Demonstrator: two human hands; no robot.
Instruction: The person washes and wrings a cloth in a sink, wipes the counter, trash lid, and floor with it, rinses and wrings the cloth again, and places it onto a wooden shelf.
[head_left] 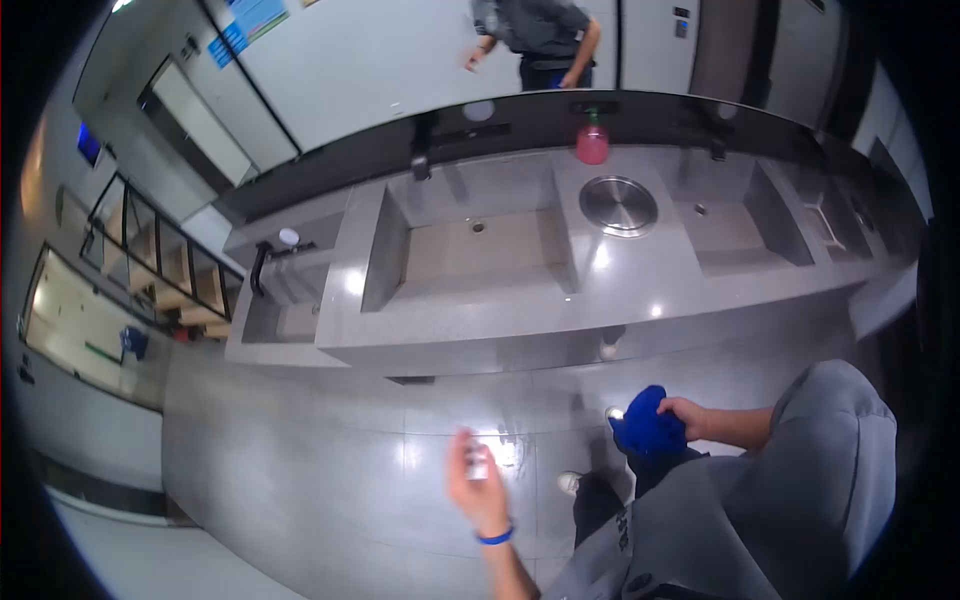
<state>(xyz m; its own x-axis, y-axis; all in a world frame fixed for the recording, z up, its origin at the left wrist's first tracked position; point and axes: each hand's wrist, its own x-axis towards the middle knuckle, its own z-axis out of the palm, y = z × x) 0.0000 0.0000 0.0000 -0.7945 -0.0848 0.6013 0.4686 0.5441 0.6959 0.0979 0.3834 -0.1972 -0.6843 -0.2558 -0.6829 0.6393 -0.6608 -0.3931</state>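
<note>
In the head view, a bunched blue cloth (652,422) hangs beside my body at the lower right. My right hand (685,416) is closed around its edge. My left hand (477,488), with a blue band on the wrist, is raised over the floor in front of the counter. It is smeared by motion, and a pale patch shows by its fingers; I cannot make out whether that is a thing held or glare from the floor. Both hands are apart from the counter.
A long grey counter (345,325) with several sunken basins and black taps (420,160) runs ahead. On it stand a pink soap bottle (592,143) and a round metal lid (618,205). A mirror (390,50) rises behind. Steps with a black railing (160,240) are at left.
</note>
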